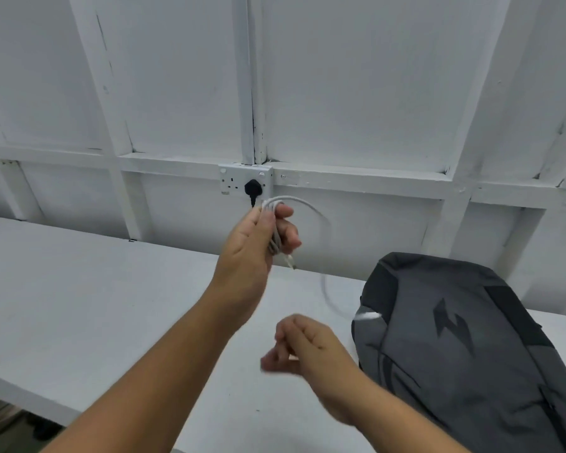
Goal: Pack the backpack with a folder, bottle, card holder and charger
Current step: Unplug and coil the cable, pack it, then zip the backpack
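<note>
My left hand (258, 243) is raised above the table and grips several coils of the white charger cable (324, 243), a plug end dangling below the fingers. One loose loop arcs right and down to the white tip lying on the grey backpack (471, 348), which lies flat at the right of the table. My right hand (304, 344) hovers lower, blurred, fingers curled; a short bit of white shows between them, and whether it grips the cable I cannot tell. Folder, bottle and card holder are out of sight.
The white table (95, 305) runs left to right against a white panelled wall. A double wall socket (232, 181) with a black plug (253, 187) sits just behind my left hand. Dark objects lie on the floor at the lower left.
</note>
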Motion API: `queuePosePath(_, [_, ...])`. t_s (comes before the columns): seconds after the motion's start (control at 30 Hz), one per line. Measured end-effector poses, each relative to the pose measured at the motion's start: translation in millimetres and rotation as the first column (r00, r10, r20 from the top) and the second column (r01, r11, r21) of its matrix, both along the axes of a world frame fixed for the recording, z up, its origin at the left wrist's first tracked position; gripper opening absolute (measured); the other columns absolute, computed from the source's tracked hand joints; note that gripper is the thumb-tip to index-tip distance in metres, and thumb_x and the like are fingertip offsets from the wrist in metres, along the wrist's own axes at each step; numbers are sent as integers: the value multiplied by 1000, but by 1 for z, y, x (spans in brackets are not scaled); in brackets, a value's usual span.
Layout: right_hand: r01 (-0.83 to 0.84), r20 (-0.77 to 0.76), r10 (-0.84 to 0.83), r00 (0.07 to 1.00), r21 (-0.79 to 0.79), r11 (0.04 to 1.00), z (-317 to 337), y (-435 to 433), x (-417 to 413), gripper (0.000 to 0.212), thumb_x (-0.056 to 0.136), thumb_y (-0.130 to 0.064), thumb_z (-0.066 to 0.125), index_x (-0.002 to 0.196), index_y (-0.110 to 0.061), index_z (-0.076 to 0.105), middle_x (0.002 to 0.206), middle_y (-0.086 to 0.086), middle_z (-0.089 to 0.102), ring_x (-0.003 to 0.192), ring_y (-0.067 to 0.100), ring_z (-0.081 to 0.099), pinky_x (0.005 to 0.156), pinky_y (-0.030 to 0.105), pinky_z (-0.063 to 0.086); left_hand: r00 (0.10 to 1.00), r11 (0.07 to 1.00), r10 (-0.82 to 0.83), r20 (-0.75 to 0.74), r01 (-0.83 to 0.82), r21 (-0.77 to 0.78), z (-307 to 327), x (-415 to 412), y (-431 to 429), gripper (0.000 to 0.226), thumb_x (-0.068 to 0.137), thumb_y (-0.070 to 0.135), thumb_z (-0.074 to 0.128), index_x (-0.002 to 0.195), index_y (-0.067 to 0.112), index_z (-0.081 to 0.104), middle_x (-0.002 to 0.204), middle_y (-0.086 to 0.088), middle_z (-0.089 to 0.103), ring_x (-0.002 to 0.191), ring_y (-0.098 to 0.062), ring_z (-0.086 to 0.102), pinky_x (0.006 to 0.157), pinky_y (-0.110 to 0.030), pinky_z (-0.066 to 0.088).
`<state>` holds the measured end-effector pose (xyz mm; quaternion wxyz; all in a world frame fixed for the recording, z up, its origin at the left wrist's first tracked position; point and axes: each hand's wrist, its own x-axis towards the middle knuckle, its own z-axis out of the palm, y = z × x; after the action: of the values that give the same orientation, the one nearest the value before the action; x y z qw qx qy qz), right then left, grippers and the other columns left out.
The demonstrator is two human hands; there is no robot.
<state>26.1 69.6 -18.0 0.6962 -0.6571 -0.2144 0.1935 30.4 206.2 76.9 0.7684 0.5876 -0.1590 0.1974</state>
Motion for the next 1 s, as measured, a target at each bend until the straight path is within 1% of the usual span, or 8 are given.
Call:
queuePosePath(0.1, [-96,-158,110,981,98,991,12,-7,-12,37,107,-26,38,83,-13,63,81,11,63,83,34,73,74,46,61,994,978,103,-43,-94,186,2,6,5,34,110,35,35,107,14,62,73,3,64,71,-11,58,70,-21,49])
queuePosePath(0.2, [8,238,16,971,-96,995,25,-13,-14,31,104,-28,43,82,-18,63,82,0,68,71,17,69,60,28,55,984,968,143,-107,-117,223,-6,9,4,36,112,32,32,100,15,62,67,3,57,66,-11,51,66,-22,45])
queuePosePath(0.3, [351,769,-263,582,53,935,26,-25,-12,19,92,-25,58,73,-20,58,69,-9,55,64,9,52,61,21,40,977,969,157,-145,-124,216,-10,10,3,38,112,32,33,96,15,63,64,4,53,63,-11,48,64,-23,42])
queuePosePath(0.4, [515,860,-478,178,332,790,34,-35,4,34,81,-28,76,94,-11,49,93,-4,44,79,18,45,72,27,40,971,962,147,-188,-96,254,-14,4,0,40,112,34,34,93,16,65,62,4,54,62,-10,49,63,-21,44])
queuePosePath(0.57, [607,634,-583,507,218,765,58,-35,34,74,81,-49,76,137,-34,30,104,-6,47,64,14,51,61,20,48,957,937,109,-268,-9,349,-25,-15,-8,42,111,37,35,94,15,67,63,3,56,61,-9,51,61,-18,46])
queuePosePath(0.7, [610,741,-390,547,-33,792,49,-36,49,38,94,-54,46,98,-23,67,92,-8,47,87,-4,49,74,9,42,955,951,12,-297,81,299,-21,-29,-14,40,112,31,34,94,14,66,63,2,53,62,-11,48,65,-25,41])
queuePosePath(0.83, [434,568,-334,752,-44,900,28,-16,33,31,104,-36,41,88,-27,67,93,2,58,89,7,59,80,18,46,959,962,-132,-250,184,201,-9,-34,-21,37,110,32,35,96,14,64,66,0,55,64,-13,49,72,-30,44])
queuePosePath(1.0, [145,194,-138,971,-26,989,13,10,-4,39,108,-36,32,79,-28,56,62,7,54,47,22,56,47,28,50,976,995,-64,-210,78,57,-5,-18,-26,38,109,37,37,101,14,67,69,3,57,65,-10,53,72,-28,43])
